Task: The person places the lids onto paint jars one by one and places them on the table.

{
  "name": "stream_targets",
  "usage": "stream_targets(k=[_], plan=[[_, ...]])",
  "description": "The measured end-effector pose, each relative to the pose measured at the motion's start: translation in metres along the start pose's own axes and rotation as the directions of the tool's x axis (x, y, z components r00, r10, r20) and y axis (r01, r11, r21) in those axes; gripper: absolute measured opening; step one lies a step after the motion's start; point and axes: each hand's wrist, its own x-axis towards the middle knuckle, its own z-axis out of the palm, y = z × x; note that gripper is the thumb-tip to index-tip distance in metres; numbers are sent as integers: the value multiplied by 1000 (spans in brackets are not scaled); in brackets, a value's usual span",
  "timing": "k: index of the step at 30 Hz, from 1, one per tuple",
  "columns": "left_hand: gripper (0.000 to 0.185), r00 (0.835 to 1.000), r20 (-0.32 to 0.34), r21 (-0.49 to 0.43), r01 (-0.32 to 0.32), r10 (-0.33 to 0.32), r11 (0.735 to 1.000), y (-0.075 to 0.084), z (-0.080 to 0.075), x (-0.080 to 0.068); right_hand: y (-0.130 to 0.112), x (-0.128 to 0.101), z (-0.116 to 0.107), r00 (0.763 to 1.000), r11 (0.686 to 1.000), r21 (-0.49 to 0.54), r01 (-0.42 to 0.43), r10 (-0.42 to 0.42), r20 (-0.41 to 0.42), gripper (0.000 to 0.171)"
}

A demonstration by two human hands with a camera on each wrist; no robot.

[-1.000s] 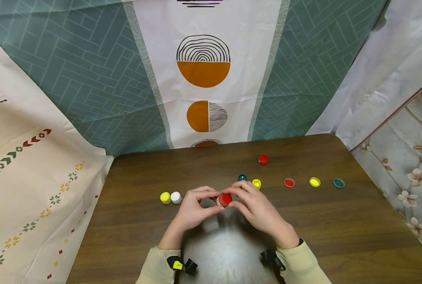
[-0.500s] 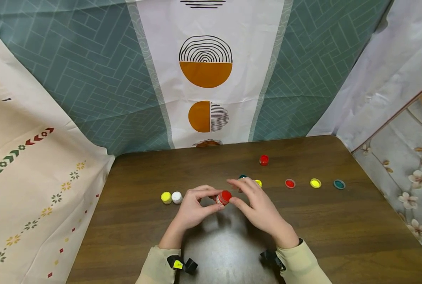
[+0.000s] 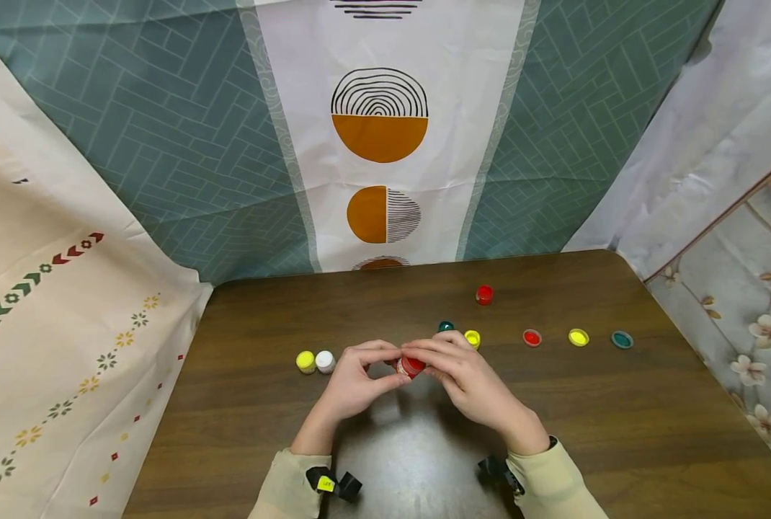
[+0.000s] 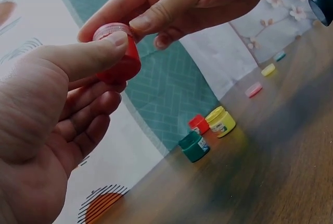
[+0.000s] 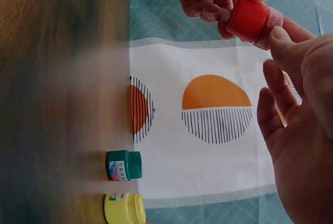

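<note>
While both hands [image 3: 418,375] pinch one red pot [image 3: 411,365], five pots [image 3: 305,361], three lids [image 3: 578,336] on table [image 3: 619,425]

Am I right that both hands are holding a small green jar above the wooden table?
Not quite: the small jar is red, not green, as the head view shows. The left hand and right hand do both hold it above the wooden table.

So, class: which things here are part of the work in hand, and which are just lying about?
In hand: red pot, gripped by left hand, its lid pinched by right hand.

Lying about: yellow pot, white pot, three loose lids, table.
</note>
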Motion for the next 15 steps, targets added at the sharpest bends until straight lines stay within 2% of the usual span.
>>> stream_targets(k=[7,11,15], plan=[[30,1000,7,-5,2,-2,1000,0,1,0,0,1,0,1000,1000,-21,6,-7,-20,42],[31,1000,5,-5,7,-7,1000,1,1,0,-2,0,1,999,998,-52,-31,29,-36,41],[33,1000,7,14,5,-5,1000,-1,1,0,-3,0,5,992,991,-98,-93,84,-97,38]])
